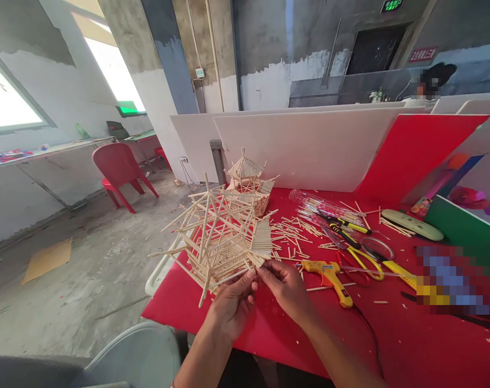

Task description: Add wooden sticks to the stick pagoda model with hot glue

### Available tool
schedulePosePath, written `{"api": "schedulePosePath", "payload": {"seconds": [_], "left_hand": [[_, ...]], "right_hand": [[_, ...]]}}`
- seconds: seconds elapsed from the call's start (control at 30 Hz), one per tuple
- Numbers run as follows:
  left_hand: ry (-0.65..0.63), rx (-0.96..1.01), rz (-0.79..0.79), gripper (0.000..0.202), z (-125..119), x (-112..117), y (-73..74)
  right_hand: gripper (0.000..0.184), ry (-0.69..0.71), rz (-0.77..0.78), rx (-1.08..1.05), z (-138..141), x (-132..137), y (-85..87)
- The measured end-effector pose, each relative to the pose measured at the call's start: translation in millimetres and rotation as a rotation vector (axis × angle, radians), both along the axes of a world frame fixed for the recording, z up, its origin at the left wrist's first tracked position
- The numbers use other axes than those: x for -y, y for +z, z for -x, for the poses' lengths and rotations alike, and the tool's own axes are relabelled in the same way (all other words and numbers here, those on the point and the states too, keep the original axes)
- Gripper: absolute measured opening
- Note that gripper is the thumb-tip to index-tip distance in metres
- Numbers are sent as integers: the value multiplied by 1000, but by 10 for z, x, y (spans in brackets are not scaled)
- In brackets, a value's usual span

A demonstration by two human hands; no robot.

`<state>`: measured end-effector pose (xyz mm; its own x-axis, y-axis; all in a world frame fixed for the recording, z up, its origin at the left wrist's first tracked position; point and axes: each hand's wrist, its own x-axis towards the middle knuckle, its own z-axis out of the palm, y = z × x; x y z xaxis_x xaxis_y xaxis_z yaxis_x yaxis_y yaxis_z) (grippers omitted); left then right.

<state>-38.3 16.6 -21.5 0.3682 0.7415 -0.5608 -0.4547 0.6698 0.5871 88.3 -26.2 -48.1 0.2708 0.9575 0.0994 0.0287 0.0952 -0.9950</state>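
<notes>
Grip: I find left hand and right hand pinched closed, apparently on the near edge of the stick frame, standing beyond them | Done: slatted panel, just past the grip | Outstanding, I judge: remaining open sides

A red-topped counter carries a pale wooden-stick pagoda at eleven o'clock, yellow plastic glue gun centrally, oval pale-green case at two.
</notes>
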Motion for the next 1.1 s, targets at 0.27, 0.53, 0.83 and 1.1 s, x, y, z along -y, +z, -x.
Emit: {"api": "schedulePosePath", "payload": {"seconds": [0.27,0.53,0.83,1.1], "left_hand": [[30,23,-7,10,-60,-35,-52],[44,43,-17,13,-59,-20,-79],[34,34,59,10,-74,-35,4],[26,-1,54,11,-77,-60,22]], "right_hand": [[24,17,-6,-30,1,7,39],[25,19,-11,-33,1,2,35],[28,27,0,-43,0,5,57],[28,36,-3,-54,-5,15,68]]}}
